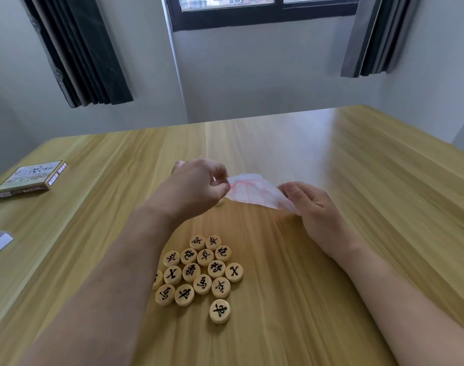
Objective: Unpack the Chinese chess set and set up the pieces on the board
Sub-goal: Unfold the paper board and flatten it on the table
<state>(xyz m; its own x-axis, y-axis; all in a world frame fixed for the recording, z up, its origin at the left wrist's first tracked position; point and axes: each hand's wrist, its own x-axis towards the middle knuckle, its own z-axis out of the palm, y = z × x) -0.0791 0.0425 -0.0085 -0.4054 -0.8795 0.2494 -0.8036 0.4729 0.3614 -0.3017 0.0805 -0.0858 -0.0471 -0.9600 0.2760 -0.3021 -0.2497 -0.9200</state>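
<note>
I pinched the folded paper board [254, 192] between my left hand [199, 186] and right hand [313, 204], its long axis running left-right, held above the table beyond the pieces [199, 273].

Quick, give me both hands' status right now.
Left hand: pinches one edge of the folded paper board.
Right hand: holds its other edge.

My left hand [196, 184] and right hand [309, 204] pinch opposite ends of the folded paper board [254, 192] just beyond the wooden pieces [199, 272]; the box [30, 178] lies far left of them.
</note>
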